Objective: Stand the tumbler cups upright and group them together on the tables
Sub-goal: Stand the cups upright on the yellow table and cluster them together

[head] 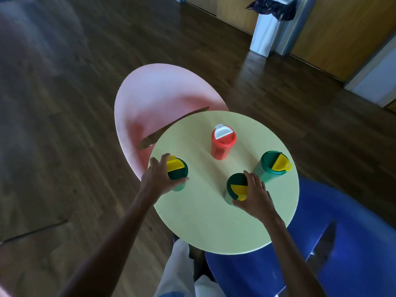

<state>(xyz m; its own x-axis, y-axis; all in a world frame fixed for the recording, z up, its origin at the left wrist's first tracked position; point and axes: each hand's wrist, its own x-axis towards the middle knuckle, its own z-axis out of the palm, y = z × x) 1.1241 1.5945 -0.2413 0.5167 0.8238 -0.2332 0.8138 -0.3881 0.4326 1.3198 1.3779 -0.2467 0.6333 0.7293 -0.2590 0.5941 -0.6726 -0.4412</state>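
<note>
Forearms come up from the bottom of the shot, one on each side of the yellow worktop [203,221], with light trousers showing just under them. Left grip [157,180] is wrapped round the left green cup [177,171], which stands right by the worktop's left rim. Its fingers curl over the far side and the thumb sits on the near side just below the lid. Right grip [257,196] is clamped on the near green cup [236,186], thumb by the yellow spout end and fingers round the far edge of the lid. So both have a cup in them, neither is free.

Progress-wise, I'd say the standing-up half looks done: all four tumblers I can see are upright, lids on top. That's the two being held, plus the right green cup [274,166] near the right rim and the red cup [222,144] with its white flap, toward the far side.

The grouping isn't done. They sit in a loose diamond, none touching, each well apart from its neighbours. My guess is the two held ones need bringing in toward the red one, then the right one after.

Pink worktop [160,93] and blue worktop [342,232] sit lower on either side. No cups on the parts that show, but bits of both are hidden.
</note>
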